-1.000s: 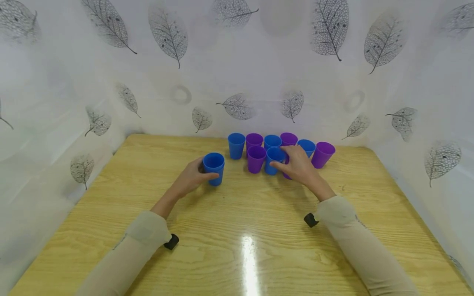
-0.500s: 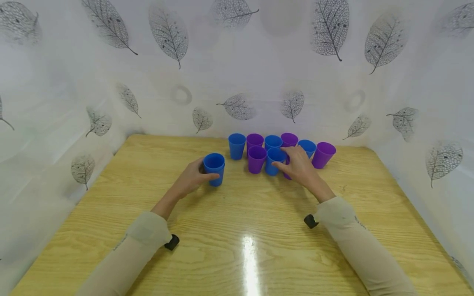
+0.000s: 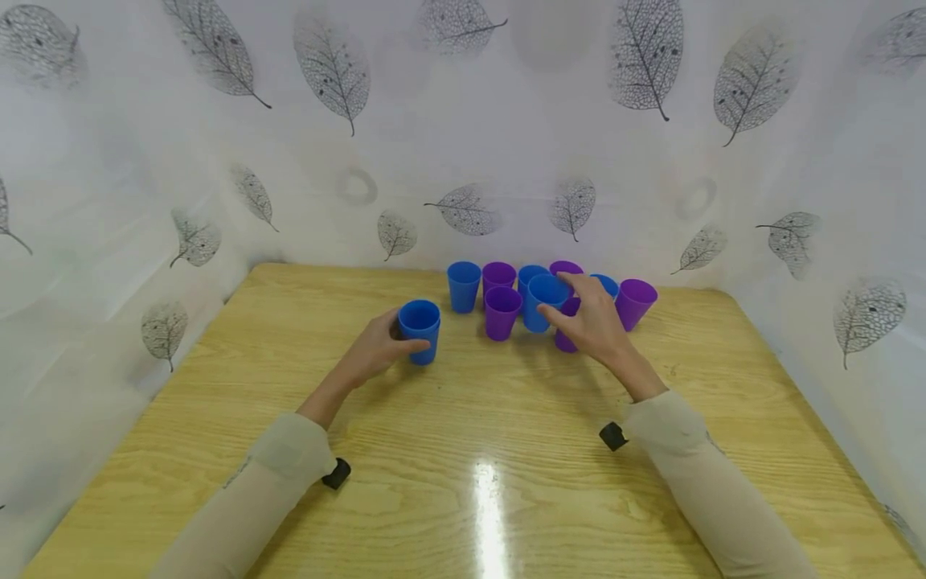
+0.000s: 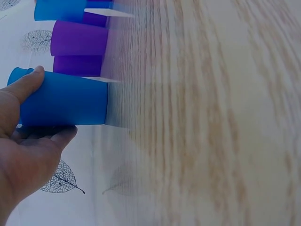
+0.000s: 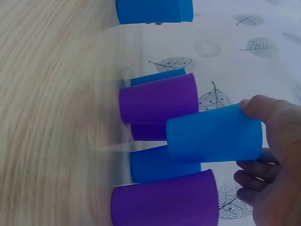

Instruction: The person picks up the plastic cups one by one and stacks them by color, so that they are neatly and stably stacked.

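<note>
My left hand [image 3: 374, 347] grips a blue cup stack [image 3: 419, 336], upright on the table; a second rim line shows just below the top one. In the left wrist view, the thumb lies along one side of it and fingers along the other. My right hand [image 3: 596, 322] pinches another blue cup [image 5: 214, 134] near its rim, thumb opposite fingers, and holds it raised off the table. A purple cup [image 3: 502, 315] stands left of this raised cup. Below the right hand is another purple cup [image 3: 567, 338], partly covered by the hand.
Behind, a row of upright cups runs along the table's far edge, from a blue cup [image 3: 464, 288] at left to a purple cup [image 3: 637, 304] at right, colours alternating. A leaf-patterned white cloth [image 3: 304, 217] rises behind the wooden table [image 3: 405, 450].
The right hand has lifted its blue cup from the front row, up and slightly to the right. The left hand and its cup stack have stayed in place.
</note>
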`<state>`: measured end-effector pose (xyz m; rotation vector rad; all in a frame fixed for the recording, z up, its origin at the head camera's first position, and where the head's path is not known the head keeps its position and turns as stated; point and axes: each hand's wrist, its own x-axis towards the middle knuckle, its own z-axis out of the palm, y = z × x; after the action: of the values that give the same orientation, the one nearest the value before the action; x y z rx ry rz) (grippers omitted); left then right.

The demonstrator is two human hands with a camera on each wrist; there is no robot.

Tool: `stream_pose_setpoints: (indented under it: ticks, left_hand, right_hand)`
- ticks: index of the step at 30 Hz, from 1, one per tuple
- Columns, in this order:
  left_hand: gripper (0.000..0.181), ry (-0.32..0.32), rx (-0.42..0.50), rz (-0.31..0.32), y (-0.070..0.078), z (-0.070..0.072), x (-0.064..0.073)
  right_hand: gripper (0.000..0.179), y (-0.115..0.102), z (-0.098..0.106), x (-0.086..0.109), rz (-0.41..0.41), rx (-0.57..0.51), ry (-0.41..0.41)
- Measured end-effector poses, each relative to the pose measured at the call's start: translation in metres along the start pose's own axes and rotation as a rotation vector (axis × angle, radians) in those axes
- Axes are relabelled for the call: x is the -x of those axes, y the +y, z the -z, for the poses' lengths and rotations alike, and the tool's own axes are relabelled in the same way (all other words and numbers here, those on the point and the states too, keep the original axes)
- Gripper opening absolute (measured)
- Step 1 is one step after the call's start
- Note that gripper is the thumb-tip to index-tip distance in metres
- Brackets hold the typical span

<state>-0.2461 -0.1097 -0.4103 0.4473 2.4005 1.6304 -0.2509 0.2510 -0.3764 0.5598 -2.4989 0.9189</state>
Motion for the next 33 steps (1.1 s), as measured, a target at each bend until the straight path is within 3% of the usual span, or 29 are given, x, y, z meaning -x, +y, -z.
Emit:
stream_pose_setpoints:
  ticks: [11,21,33]
  left_hand:
    - [0.067,-0.005,-0.026,0.006,0.0,0.001,0.001]
    - [0.067,-0.009,-0.036,0.006,-0.002,0.002,0.0]
    - [0.067,-0.012,-0.038,0.014,-0.002,0.003,-0.001]
  right_hand:
    - [0.065,-0.022,0.014,0.008,0.004,-0.067,0.003]
    - [0.062,-0.035,0.025,0.025,-0.133,-0.158,-0.113]
    - [0.066,-0.048,0.018,0.036,-0.146,-0.173,-0.226]
